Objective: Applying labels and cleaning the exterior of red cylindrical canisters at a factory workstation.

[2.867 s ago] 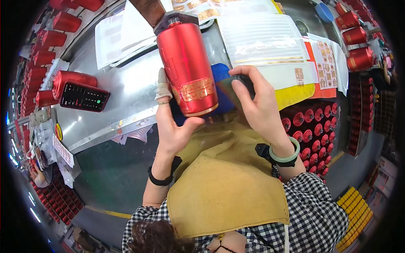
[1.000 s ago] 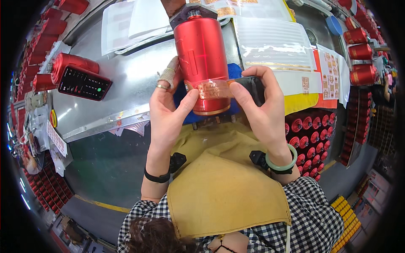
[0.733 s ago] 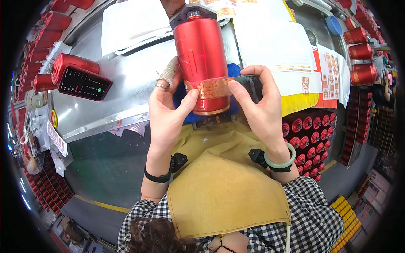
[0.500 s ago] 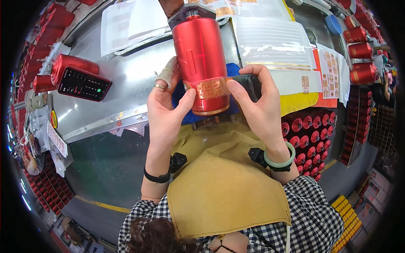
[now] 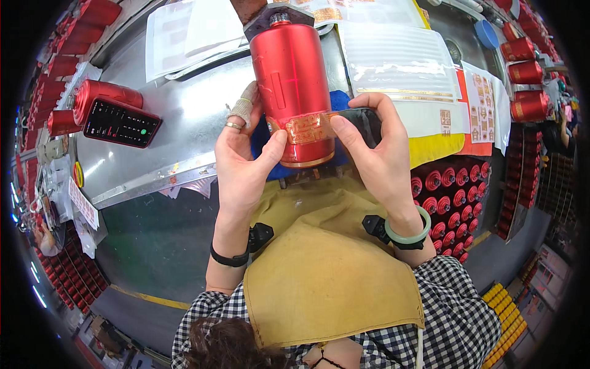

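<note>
A glossy red bottle (image 5: 289, 71) lies with its neck away from me against a dark angular holder (image 5: 276, 18). Around its lower body sits a gold-patterned transfer sticker (image 5: 307, 129). My left hand (image 5: 241, 150) grips the bottle's left side, its thumb pressing beside the sticker's left end; one finger wears a cloth wrap. On the other side, my right hand (image 5: 382, 154) is closed on a dark flat piece (image 5: 362, 125), its thumb at the sticker's right end. The fingers behind the bottle are hidden.
A phone (image 5: 123, 123) leans by red bottles (image 5: 109, 97) on the metal bench (image 5: 178, 123) at left. Clear sheets (image 5: 399, 61) and sticker sheets (image 5: 482, 104) lie at right. Several red bottles (image 5: 452, 197) stand below the bench edge. A blue round container (image 5: 486, 34) sits far right.
My left thumb has shifted slightly to the right along the sticker. The bottle and my right hand look almost still.
</note>
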`<move>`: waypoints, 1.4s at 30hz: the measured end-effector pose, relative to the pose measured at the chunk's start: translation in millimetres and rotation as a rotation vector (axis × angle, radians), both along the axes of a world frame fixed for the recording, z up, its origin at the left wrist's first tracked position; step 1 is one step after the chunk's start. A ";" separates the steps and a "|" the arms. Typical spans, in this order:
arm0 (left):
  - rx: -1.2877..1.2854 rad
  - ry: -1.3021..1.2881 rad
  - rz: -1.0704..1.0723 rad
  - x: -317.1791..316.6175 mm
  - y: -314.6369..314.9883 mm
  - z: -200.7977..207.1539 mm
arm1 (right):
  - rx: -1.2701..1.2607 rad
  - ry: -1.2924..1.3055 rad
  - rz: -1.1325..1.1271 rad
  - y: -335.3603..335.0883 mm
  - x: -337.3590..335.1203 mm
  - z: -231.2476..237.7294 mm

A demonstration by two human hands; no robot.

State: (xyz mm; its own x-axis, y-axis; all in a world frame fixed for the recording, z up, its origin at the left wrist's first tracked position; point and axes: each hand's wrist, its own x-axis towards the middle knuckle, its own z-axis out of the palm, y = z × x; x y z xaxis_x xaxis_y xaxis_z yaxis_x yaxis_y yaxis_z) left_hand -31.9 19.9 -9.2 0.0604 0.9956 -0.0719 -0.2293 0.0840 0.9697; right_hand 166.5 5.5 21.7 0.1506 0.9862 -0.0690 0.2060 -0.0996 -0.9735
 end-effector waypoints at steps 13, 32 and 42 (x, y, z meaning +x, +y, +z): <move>0.007 -0.009 -0.001 1.2 -0.2 0.8 | -0.005 0.028 0.002 -0.5 0.0 -1.1; -0.060 -0.115 0.013 8.7 -1.7 6.8 | -0.001 0.032 -0.025 0.7 -1.4 -3.2; -0.052 -0.020 0.006 12.0 -1.8 8.5 | -0.026 0.043 -0.026 3.3 0.0 -9.2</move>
